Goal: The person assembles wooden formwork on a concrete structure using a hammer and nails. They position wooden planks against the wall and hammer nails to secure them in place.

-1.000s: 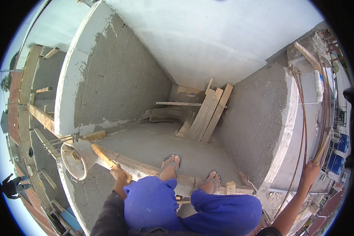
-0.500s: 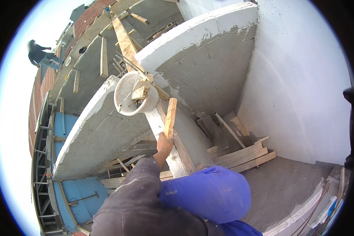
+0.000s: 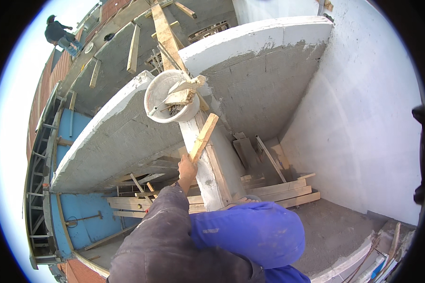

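Observation:
My left hand (image 3: 187, 169) is closed around the lower end of a short wooden batten (image 3: 204, 137). The batten slants up and to the right over the narrow white wall top (image 3: 190, 134). Just beyond it, a whitish plastic bucket (image 3: 152, 94) stands on the wall top. Inside are rough wood offcuts (image 3: 180, 97), a thin rod and small dark bits that I cannot make out. Along the wall's right edge runs a wooden board (image 3: 218, 172). My right hand is out of the picture.
My bent knee in blue trousers (image 3: 250, 231) is right of the wall. Planks (image 3: 288, 193) lie low beyond it. Curved grey wall panels (image 3: 269, 70) rise on both sides, a tall white wall (image 3: 363, 118) at right. A long plank (image 3: 163, 33) extends past the bucket; a person (image 3: 61, 35) stands far left.
My left hand has shifted left with the batten, which now leans more to the right. The whole view has turned slightly. The bucket still stands on the wall.

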Demonstrator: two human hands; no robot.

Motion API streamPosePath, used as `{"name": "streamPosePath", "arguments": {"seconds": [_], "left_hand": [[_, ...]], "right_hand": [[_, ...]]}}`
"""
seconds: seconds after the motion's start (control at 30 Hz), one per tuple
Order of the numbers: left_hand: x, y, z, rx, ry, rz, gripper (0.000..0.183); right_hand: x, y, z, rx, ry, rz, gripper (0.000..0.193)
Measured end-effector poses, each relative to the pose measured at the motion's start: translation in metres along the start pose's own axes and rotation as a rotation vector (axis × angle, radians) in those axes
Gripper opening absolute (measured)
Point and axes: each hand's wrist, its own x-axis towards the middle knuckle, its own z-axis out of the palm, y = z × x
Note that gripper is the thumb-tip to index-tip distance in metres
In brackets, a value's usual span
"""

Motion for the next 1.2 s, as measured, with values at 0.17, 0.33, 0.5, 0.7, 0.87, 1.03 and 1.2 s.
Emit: {"name": "streamPosePath", "arguments": {"seconds": [0.17,0.33,0.5,0.7,0.87,1.03,1.2], "left_hand": [[0.038,-0.034,0.009,0.146,-0.071,0.114,0.076],[0.07,-0.032,0.013,0.085,-0.202,0.107,0.1],[0.081,-0.004,0.009,-0.149,-0.406,0.183,0.101],[0.067,0.019,0.005,-0.126,-0.267,0.098,0.096],[0.06,0.045,0.015,-0.106,-0.231,0.116,0.087],[0.068,0.067,0.028,-0.1,-0.207,0.176,0.077],[0.04,0.104,0.047,-0.128,-0.22,0.359,0.068]], "right_hand": [[-0.025,0.008,-0.022,0.054,0.018,-0.018,0.019],[-0.055,0.003,-0.03,0.258,0.051,0.215,0.017],[-0.058,-0.006,-0.028,0.095,0.095,0.304,0.019],[-0.057,-0.016,-0.028,0.12,0.107,0.307,0.019],[-0.056,-0.014,-0.031,0.112,0.097,0.329,0.019],[-0.055,-0.018,-0.035,0.099,0.083,0.339,0.021],[-0.055,-0.02,-0.033,0.131,0.072,0.358,0.021]]}}
